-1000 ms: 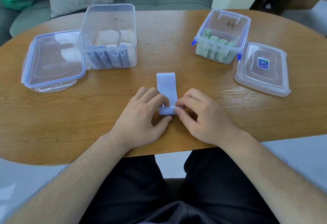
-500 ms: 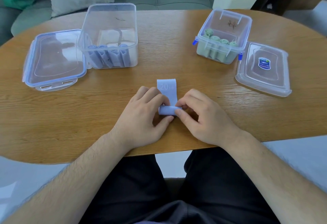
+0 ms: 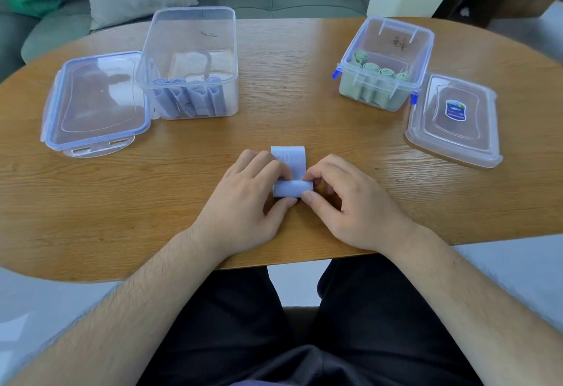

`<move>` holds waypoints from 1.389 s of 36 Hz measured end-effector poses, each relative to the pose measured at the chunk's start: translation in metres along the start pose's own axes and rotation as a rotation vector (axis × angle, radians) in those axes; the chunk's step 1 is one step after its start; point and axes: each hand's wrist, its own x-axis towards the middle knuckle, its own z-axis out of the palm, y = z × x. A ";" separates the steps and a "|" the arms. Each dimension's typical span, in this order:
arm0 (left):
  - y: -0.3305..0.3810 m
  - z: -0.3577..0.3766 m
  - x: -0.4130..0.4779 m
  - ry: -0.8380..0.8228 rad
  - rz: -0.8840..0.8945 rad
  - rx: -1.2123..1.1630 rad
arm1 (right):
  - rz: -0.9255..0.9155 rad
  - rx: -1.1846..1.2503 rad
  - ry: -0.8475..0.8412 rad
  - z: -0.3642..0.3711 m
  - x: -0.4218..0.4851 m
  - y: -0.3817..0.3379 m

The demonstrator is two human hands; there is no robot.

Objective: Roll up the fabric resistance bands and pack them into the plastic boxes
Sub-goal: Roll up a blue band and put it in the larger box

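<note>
At the near edge of the desk [image 3: 91, 202], the left hand [image 3: 243, 205] and right hand [image 3: 350, 205] both pinch a partly rolled blue band [image 3: 292, 188], its flat tail lying just beyond the fingers. Farther back, a clear box [image 3: 190, 35] with its lid [image 3: 94, 102] holds blue rolls on the left; a second box [image 3: 387, 64] holds green rolls on the right.

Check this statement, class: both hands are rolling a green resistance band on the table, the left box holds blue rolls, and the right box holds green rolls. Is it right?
Not quite. The head view shows that the resistance band pinched between the left hand and the right hand is light blue, not green. The rest stands.
</note>
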 end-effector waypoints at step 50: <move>0.003 -0.004 0.001 0.042 0.042 -0.033 | 0.003 0.107 0.015 -0.003 -0.001 0.000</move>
